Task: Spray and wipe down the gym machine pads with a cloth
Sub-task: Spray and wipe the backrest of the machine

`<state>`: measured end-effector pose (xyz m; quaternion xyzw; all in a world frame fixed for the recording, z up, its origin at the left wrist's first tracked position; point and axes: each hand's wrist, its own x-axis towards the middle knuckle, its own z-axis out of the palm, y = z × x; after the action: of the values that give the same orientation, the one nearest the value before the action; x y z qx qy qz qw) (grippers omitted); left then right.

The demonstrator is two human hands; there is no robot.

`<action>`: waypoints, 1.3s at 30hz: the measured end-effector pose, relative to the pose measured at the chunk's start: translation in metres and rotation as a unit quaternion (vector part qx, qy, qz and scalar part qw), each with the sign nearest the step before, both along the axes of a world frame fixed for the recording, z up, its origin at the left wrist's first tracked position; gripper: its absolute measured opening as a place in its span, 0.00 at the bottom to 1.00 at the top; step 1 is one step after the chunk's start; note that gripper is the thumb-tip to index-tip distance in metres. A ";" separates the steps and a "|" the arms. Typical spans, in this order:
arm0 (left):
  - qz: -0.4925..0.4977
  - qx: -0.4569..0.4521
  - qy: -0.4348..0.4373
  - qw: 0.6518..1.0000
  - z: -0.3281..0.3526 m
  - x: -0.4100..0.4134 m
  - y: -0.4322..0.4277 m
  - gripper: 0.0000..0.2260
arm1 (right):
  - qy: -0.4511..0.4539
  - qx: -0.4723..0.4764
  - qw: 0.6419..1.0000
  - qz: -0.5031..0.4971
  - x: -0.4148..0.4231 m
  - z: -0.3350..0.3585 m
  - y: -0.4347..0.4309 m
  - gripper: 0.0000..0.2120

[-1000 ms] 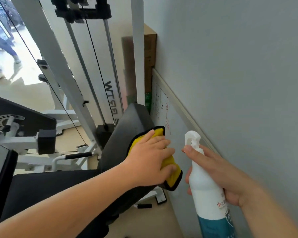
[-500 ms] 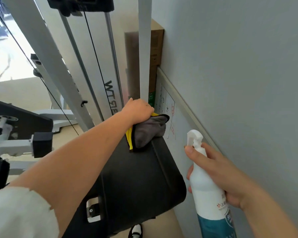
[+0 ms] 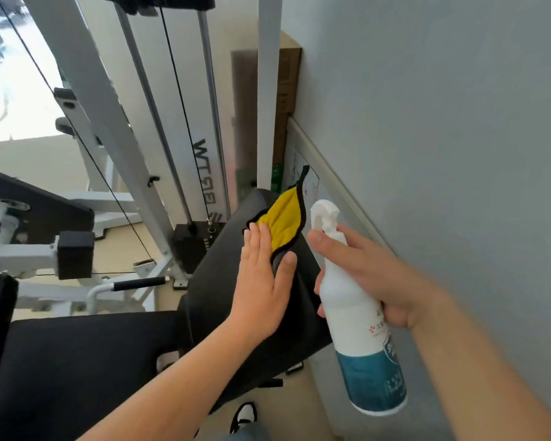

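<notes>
The black back pad [image 3: 217, 278] of the gym machine tilts up in the middle of the view, with the black seat pad [image 3: 77, 361] below it to the left. A yellow cloth [image 3: 283, 222] with a dark edge and grey underside lies on the upper part of the back pad. My left hand [image 3: 263, 281] lies flat on the pad with straight fingers and presses the cloth's lower part, thumb over the grey fold. My right hand [image 3: 372, 278] grips a white and teal spray bottle [image 3: 360, 316] beside the pad, index finger at the trigger head.
The grey wall [image 3: 442, 122] stands close on the right with a white rail [image 3: 331, 186] along it. White frame posts [image 3: 268, 90], guide rods and cables rise behind the pad. A black weight stack [image 3: 188, 246] and a handle [image 3: 137, 284] sit to the left. My shoe [image 3: 244, 415] shows below.
My left hand has come down from the pad's top edge and opened flat on its face; the cloth now shows yellow side up. The view has swung back downward. The bottle barely moved.
</notes>
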<state>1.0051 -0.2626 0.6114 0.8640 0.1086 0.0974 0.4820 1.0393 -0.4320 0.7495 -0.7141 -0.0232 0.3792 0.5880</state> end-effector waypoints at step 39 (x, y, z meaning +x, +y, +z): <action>0.094 -0.170 -0.084 0.977 -0.059 -0.049 -0.019 0.23 | 0.005 0.002 0.992 -0.125 -0.118 -0.053 -0.036 0.25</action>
<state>0.9561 -0.2818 0.5525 0.7439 0.1633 0.1949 0.6180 0.9213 -0.4682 0.6965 -0.7083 0.0679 0.3064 0.6324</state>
